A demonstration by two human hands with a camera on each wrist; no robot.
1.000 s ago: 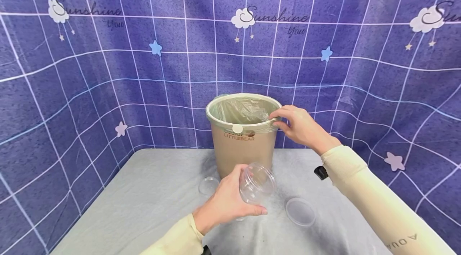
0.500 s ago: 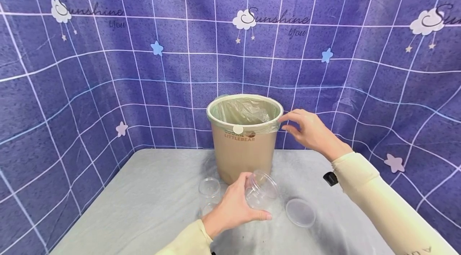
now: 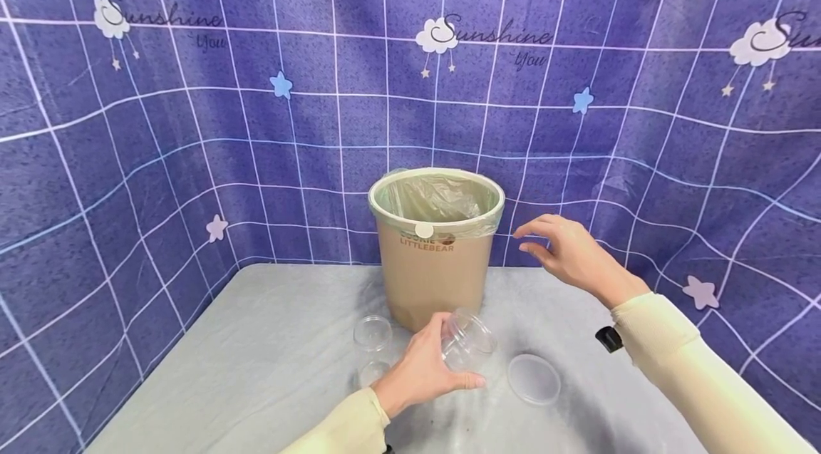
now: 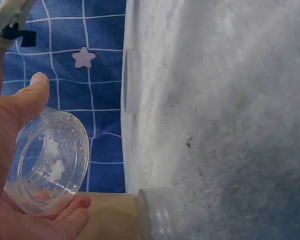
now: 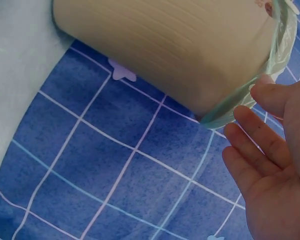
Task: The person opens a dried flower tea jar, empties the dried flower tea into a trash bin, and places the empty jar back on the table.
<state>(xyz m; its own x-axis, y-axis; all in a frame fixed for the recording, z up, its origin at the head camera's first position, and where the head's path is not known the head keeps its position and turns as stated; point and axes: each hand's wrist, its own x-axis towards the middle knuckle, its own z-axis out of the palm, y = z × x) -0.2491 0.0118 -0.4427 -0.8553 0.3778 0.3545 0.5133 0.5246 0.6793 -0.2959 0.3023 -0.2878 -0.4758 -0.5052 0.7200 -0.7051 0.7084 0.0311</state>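
My left hand [image 3: 420, 374] grips a clear plastic jar [image 3: 473, 338] by its side, tilted above the table in front of the bin. Small specks cling to the jar in the left wrist view. To the right of the bin, my right hand [image 3: 567, 254] hovers in the air with loosely bent fingers and holds nothing. The beige trash bin [image 3: 436, 283] stands upright, lined with a thin greenish bag [image 3: 436, 197] under its white rim. A round clear lid [image 3: 534, 379] lies flat on the table, right of the jar.
Left of my left hand stand clear round containers [image 3: 372, 333], partly covered by the hand. Small crumbs [image 4: 189, 141] dot the grey tablecloth [image 3: 269, 354]. A blue grid-patterned curtain [image 3: 321, 119] surrounds the table's back and sides.
My right hand has let go of the bin's rim and bag edge and moved right and down. The left hand, with the jar, has shifted slightly right and nearer the person.
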